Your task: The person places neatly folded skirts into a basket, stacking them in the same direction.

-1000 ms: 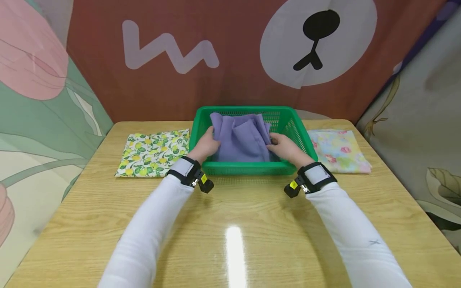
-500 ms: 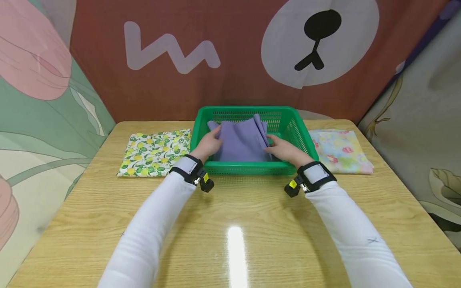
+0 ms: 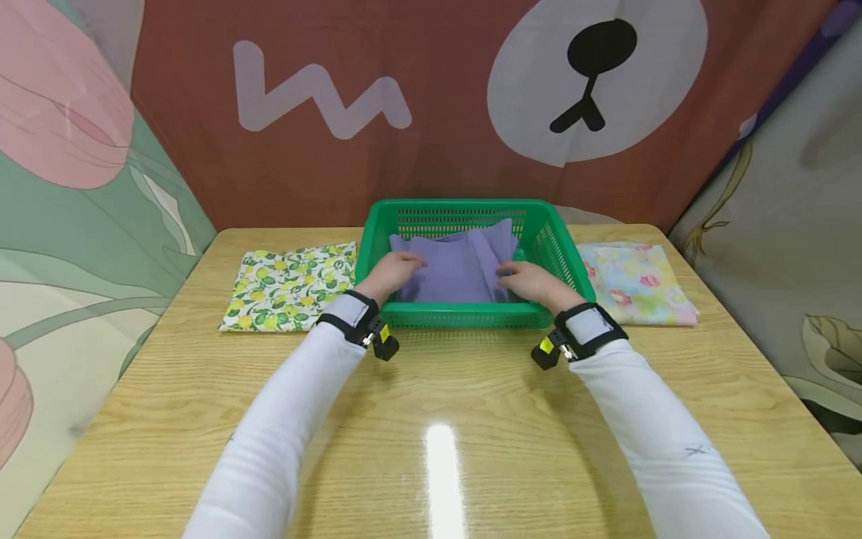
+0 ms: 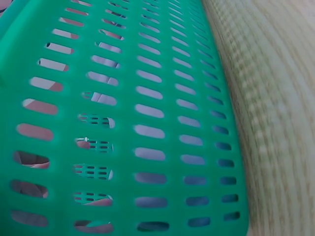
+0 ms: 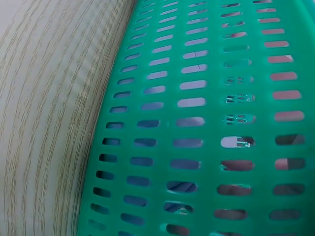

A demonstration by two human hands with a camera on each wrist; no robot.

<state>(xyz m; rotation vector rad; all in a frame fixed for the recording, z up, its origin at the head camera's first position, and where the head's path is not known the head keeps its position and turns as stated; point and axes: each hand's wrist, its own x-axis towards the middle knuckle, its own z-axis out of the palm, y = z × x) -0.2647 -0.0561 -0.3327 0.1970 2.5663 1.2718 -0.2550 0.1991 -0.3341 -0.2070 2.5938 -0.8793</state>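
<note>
A purple cloth point(image 3: 447, 266) lies loosely folded, its folds uneven, inside the green basket point(image 3: 465, 314). Over the cloth's left part my left hand point(image 3: 390, 273) reaches with extended fingers that touch it. My right hand point(image 3: 532, 281) is at the cloth's right side, fingertips against a folded flap; whether they pinch it is not clear. In the left wrist view the slotted basket wall point(image 4: 128, 137) hides most of the hand. The right wrist view likewise has the basket wall point(image 5: 167, 108) in front, with bits of cloth and skin visible through the slots.
Left of the basket lies a folded lemon-print cloth point(image 3: 289, 288). A folded pastel floral cloth point(image 3: 636, 284) lies to its right, partly behind the right forearm. All stand on a wooden table point(image 3: 377, 434), with a brown patterned curtain point(image 3: 444, 165) behind.
The purple cloth has sunk lower and flatter in the basket, and its right flap has spread rightward. My left hand has moved slightly inward over the cloth; the right hand has stayed nearly in place.
</note>
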